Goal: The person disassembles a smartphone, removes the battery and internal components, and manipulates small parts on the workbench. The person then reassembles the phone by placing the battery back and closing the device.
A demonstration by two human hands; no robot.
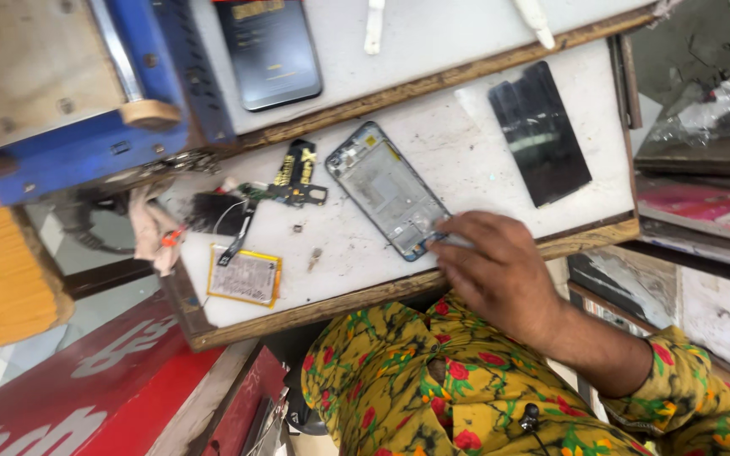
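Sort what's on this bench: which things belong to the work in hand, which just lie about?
In hand:
right hand
thin metal tool
blue-rimmed phone frame

Lying about:
yellow-edged flat battery
black circuit board
black glass screen panel
dark phone

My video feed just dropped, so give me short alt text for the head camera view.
The person's right hand rests at the near edge of a white work board, fingertips touching the lower end of an opened phone frame. On the board also lie a black screen panel, a small circuit board and a flat battery. The left hand is out of view.
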